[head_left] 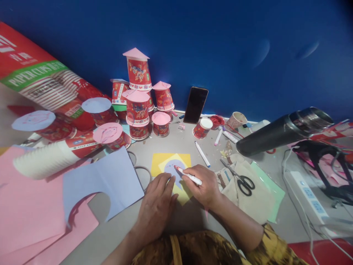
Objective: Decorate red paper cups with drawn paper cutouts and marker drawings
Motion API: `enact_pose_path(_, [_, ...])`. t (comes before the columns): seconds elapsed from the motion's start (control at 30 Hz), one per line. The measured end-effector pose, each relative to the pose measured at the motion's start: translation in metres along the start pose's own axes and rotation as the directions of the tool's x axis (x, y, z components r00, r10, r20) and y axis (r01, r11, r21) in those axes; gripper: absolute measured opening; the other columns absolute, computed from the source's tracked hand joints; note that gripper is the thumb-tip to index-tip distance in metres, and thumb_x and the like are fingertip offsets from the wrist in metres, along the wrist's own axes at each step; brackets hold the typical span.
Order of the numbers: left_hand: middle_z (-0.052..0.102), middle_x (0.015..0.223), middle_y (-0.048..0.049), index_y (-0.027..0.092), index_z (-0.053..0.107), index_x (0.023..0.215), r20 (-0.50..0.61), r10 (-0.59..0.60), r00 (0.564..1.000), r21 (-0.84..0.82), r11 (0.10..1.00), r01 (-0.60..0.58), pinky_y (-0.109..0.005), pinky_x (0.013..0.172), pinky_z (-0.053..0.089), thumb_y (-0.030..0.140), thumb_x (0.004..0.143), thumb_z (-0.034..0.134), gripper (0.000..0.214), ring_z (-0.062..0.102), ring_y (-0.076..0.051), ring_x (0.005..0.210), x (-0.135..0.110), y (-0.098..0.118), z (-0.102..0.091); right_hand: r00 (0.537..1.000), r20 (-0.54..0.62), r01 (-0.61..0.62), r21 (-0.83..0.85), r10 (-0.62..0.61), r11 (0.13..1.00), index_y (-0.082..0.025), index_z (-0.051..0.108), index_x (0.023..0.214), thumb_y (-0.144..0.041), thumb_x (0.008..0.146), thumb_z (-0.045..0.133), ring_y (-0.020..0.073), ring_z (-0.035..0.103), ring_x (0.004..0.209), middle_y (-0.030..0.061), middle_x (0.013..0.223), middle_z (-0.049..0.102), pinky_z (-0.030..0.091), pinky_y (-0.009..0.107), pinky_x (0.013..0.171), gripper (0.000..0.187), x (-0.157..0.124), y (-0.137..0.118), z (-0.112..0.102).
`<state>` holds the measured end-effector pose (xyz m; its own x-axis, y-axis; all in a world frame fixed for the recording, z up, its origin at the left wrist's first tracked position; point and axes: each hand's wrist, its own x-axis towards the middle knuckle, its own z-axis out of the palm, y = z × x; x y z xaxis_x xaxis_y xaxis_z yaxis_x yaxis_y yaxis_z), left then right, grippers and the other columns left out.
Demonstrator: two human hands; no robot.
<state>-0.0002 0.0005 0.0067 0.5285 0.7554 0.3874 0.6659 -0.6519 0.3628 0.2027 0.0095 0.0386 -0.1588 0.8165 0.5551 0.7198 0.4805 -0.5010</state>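
Observation:
In my right hand [202, 184] is a white marker pen [193, 177], its red tip down on a round lavender paper piece [178, 173] that bears a few small drawn marks. That piece lies over pale yellow paper [184, 197] and a deeper yellow sheet [157, 160]. My left hand [157, 200] rests flat with fingers stretched out, fingertips at the left edge of the lavender piece. Just beyond my hands lies a white marker with a blue end [202, 154]. Black-handled scissors [245, 184] lie to the right on a beige cloth [255, 195].
Red paper cups [138, 108] with pink paper tops stand stacked at the back. A cut lavender sheet [124, 180] and pink paper [33, 209] cover the left. A phone [195, 105] leans on the blue wall. Rightward are a black thermos [270, 134] and a power strip [310, 198].

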Motion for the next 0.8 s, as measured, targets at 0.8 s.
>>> enact_pose_path(0.8, [0.065,0.126,-0.0174,0.009,0.057,0.135,-0.009,0.024,1.0,0.022,0.999,-0.024,-0.049,0.097,0.055,0.018,0.1,0.055,0.035,0.059,-0.033,0.117,0.0002,-0.0005,0.0004,0.999,-0.035,-0.01,-0.071,0.008,0.997,-0.019,0.075,0.097,-0.03,0.106,0.059,0.0183,0.076,0.071,0.0055,0.079,0.08,0.056,0.027,0.068,0.021,0.0005,-0.0032,-0.0038])
